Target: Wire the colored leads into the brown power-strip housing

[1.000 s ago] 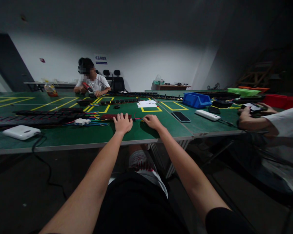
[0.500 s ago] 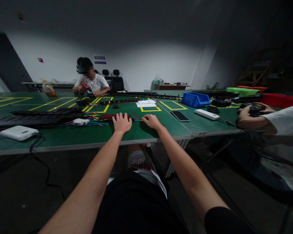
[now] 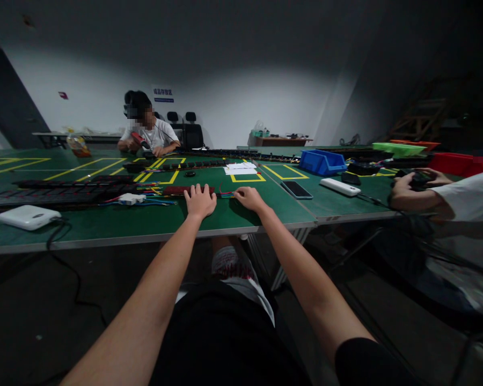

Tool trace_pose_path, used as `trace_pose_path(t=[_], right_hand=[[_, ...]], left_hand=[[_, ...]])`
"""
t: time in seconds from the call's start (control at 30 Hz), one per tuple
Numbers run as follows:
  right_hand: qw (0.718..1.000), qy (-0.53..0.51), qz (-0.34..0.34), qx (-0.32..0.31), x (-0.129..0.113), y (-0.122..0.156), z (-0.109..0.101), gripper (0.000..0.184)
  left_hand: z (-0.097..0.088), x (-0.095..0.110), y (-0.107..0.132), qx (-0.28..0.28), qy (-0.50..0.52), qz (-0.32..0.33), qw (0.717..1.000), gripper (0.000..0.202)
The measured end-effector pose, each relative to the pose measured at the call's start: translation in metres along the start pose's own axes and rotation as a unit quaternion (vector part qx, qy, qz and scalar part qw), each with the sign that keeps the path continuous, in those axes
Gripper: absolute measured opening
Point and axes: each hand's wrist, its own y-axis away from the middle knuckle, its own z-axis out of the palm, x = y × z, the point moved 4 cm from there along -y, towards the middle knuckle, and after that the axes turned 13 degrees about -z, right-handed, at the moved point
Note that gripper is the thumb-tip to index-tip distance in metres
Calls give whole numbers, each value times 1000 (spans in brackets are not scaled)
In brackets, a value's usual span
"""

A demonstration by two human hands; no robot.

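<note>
My left hand (image 3: 200, 200) lies with fingers spread on top of a dark red strip-shaped piece (image 3: 176, 190) on the green table. Thin coloured wires (image 3: 226, 194), red, blue and green, come out of the strip's right end. The fingers of my right hand (image 3: 249, 198) are pinched together at the far end of those wires. To the left, a white connector block (image 3: 131, 199) with blue wires lies beside long black strip assemblies (image 3: 60, 194) that have red and yellow wire ends.
A white power bank (image 3: 28, 217) with a black cable lies at the front left. On the right are a phone (image 3: 297, 190), another white power bank (image 3: 340, 187) and a blue bin (image 3: 322, 162). White papers (image 3: 240, 169) lie further back. Two people sit at the table, one across, one at right.
Both hands keep their places on the strip and the wires. The whole view has shifted very slightly; nothing else has visibly moved.
</note>
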Motion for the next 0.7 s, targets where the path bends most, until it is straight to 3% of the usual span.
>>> trace_pose_path(t=[0.27,0.7], right_hand=[[999,-1,7,38,0,0,-5,26],[1000,12,20,15,-2,1,-3,26]], left_hand=[[-1,0,0,-9,0,-1,1000,66],[-3,0,1,-5,-6,-3,1000,64]])
